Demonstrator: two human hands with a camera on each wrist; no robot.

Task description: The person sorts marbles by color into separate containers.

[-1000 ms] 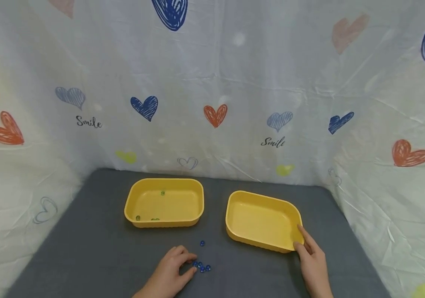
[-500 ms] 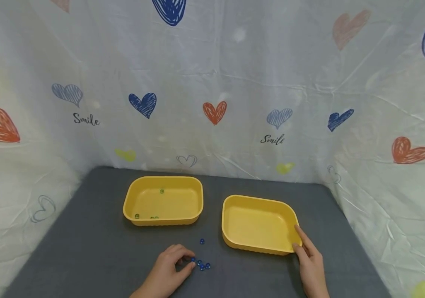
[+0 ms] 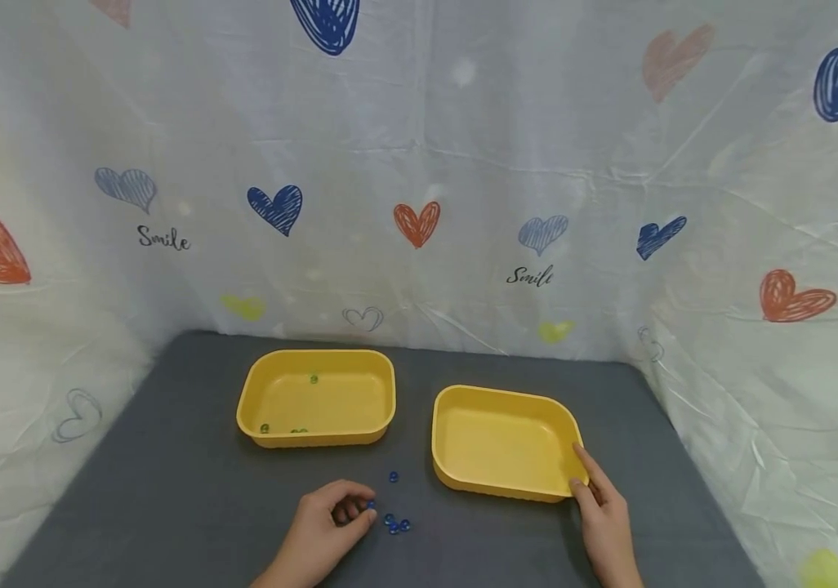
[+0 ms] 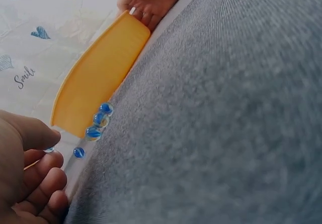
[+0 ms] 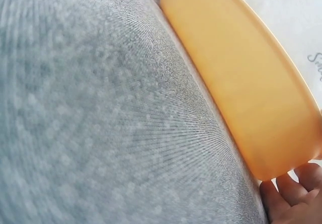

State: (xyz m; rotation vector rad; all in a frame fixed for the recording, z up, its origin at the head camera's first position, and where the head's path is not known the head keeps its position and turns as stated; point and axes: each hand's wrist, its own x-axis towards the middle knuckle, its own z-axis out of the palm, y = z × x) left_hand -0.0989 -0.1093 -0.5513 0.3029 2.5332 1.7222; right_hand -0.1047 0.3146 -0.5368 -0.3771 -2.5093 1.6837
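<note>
Between thumb and index finger, my left hand [image 3: 323,527] pinches a blue marble [image 3: 371,505]; in the left wrist view this marble [image 4: 49,149] shows at the fingertips. Just right of that hand, a small cluster of blue glass marbles [image 3: 394,528] lies on the grey cloth. One lone blue marble [image 3: 393,476] sits a little farther back. My right hand [image 3: 605,518] grips the right end of a yellow tray [image 3: 510,488], thumb and fingers at its rim. No marbles show inside this tray. Its wall [image 5: 251,83] fills much of the right wrist view.
Back left stands a second yellow tray [image 3: 316,441] with several green marbles [image 3: 265,428] in it. A grey cloth [image 3: 169,490] covers the table. Behind hangs a white curtain [image 3: 463,163] printed with hearts.
My left hand has taken one blue marble from the cluster and drawn it slightly left. The right tray, held by my right hand, has shifted left and turned straighter.
</note>
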